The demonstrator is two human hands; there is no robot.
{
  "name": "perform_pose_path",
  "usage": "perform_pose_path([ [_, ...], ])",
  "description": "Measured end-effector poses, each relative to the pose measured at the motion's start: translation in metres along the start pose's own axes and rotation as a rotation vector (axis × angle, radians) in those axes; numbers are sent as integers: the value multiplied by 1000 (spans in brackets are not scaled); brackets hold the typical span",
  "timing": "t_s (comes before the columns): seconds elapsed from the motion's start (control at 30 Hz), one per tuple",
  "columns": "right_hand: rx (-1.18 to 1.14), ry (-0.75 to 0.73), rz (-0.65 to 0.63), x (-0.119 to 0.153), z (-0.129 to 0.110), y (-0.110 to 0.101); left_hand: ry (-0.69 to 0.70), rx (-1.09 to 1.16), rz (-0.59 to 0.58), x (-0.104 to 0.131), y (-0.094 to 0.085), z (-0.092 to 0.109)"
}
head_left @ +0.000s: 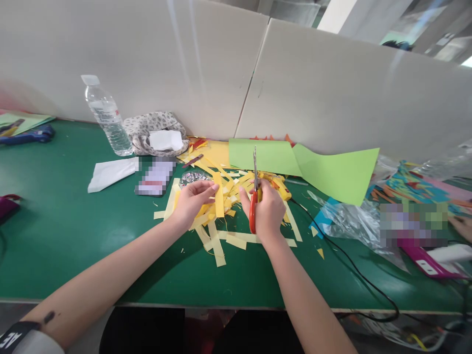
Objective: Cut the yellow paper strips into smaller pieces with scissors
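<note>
Between the thumb and fingers of my left hand (193,201) is a short yellow paper strip (219,199), held upright. My right hand (271,209) grips a pair of scissors (253,211) with orange-red handles, its blades pointing up and away from me. The scissors and the strip are apart. Beneath both hands spreads a loose pile of yellow and cream paper strips (217,243). A yellow tool (282,188) with a black cord lies just behind my right hand, partly hidden. A clear container of sequins (193,178) sits behind my left hand.
Green paper sheets (265,156) lie against the partition. A water bottle (106,118), a patterned pouch (158,125), tissue (110,173) and a blurred phone (157,176) stand left. The black cord (354,265) crosses the right side, near plastic wrap (354,221) and another person's hand (460,226).
</note>
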State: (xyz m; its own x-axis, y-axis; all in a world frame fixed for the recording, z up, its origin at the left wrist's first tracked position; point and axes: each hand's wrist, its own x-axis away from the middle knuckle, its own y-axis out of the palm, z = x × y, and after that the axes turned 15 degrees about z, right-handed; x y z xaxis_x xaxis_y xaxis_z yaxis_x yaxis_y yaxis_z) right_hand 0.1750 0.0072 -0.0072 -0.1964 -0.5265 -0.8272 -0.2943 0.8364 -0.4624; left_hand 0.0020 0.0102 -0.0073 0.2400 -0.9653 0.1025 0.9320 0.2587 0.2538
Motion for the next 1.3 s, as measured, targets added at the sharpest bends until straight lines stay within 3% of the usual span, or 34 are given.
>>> perform_pose_path([
  [0.13, 175, 3, -1, -8, 19, 4, 127, -264, -87, -6, -6, 2],
  [0.27, 286, -10, -149, -14, 28, 6, 354, -604, -142, -13, -13, 2],
  [0.43, 373, -72, -249, -17, 26, 2, 731, -838, -17, -16, -16, -2],
  [0.53, 449, -101, -385, -19, 23, -6, 841, -853, -1, -16, -16, -3],
  [0.63, 489, -103, -501, -21, 19, -11, 881, -852, 9, -16, -16, -4],
  [0.8, 475, -135, -515, -21, 19, -10, 921, -836, 17, -15, -15, -4],
  [0.93, 444, -139, -456, -18, 24, -5, 934, -824, -10, -13, -14, -3],
  [1.1, 374, -181, -280, -20, 21, 4, 928, -810, -17, -11, -13, -2],
  [1.3, 334, -354, -487, -30, 7, 13, 916, -791, 3, -12, -13, -2],
])
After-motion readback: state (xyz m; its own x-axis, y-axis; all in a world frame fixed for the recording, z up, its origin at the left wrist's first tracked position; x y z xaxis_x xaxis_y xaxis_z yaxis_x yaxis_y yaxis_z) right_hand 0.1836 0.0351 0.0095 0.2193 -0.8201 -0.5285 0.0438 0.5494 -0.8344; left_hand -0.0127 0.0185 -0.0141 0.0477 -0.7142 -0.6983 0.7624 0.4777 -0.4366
